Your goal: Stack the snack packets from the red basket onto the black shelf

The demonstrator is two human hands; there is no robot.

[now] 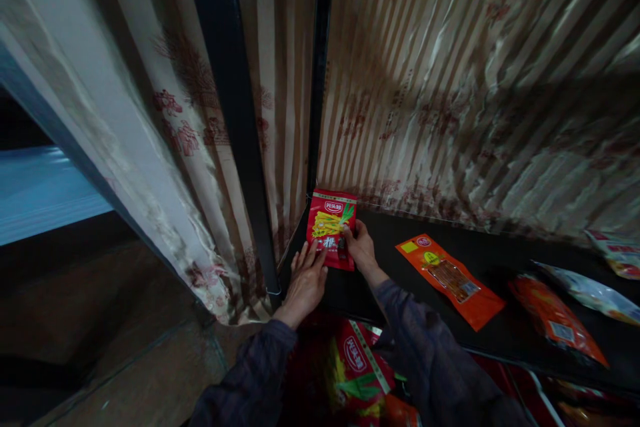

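A red snack packet (331, 217) with yellow strips and green leaves printed on it stands at the inner corner of a black shelf, against the curtain. My right hand (361, 247) grips its right edge, thumb across the front and the other fingers mostly out of sight. My left hand (306, 279) rests its outstretched fingers on the lower left of the packet, palm down. To the right of my right hand an orange snack packet (450, 280) with a clear window lies flat on the shelf.
Farther right lie a red-orange packet (557, 320), a white-blue packet (593, 290) and another packet (617, 253). Below the shelf edge are more red packets (357, 367). A black post (240, 93) rises at left. Patterned curtains (450, 80) hang behind and beside the shelf (395, 227).
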